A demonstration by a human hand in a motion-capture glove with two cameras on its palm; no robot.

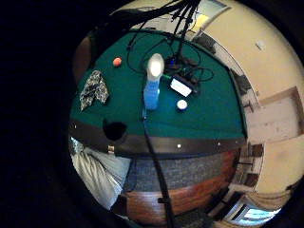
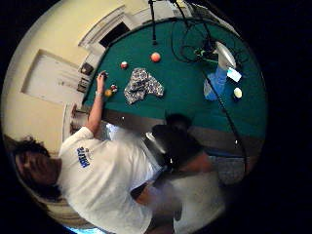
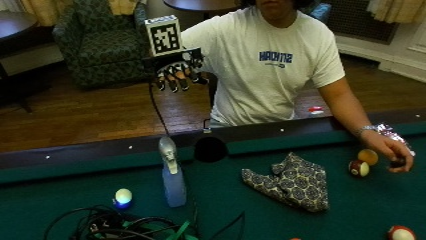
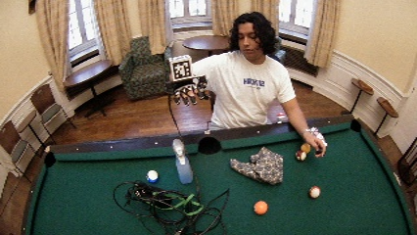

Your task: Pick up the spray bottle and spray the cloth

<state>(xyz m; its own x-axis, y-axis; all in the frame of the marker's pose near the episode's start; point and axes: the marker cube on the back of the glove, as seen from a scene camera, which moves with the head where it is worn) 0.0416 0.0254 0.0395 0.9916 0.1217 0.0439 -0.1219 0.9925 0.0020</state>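
- Green felt tabletop before you, wooden floor and an armchair behind.
- Your gloved right hand hangs raised at chest height, well back from the rail, fingers loosely spread, holding nothing.
- Spray bottle stands upright near the rail; the patterned cloth lies crumpled beside it, apart.
- You are at the reach step, I judge: bring the hand down and forward, then wrap the bottle's neck.
- Your bare left hand rests among billiard balls.

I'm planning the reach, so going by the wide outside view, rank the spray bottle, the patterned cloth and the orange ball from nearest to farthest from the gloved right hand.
Gloved right hand is raised above the near rail.
1. Spray bottle, just inside the rail, below the hand.
2. Patterned cloth, mid-table, toward the bare hand's side.
3. Orange ball, farthest across the felt.
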